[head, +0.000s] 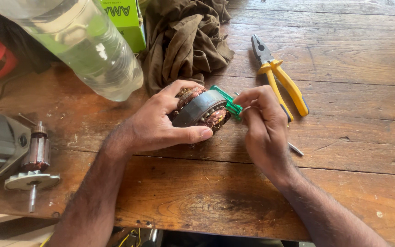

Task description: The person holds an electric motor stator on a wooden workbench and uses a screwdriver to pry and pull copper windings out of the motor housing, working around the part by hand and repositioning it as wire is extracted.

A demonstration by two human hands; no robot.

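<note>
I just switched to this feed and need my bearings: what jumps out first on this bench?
At the centre of the wooden table, the left hand grips a motor stator with copper windings, while the right hand presses a green-handled tool against it. Yellow-handled pliers lie just beyond the right hand, and a clear plastic bottle looms at upper left. A rotor on its shaft stands at the left edge.

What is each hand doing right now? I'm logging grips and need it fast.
Left hand: closed around the motor stator, holding it on the table.
Right hand: closed on a green-handled tool, its end at the stator.
</note>
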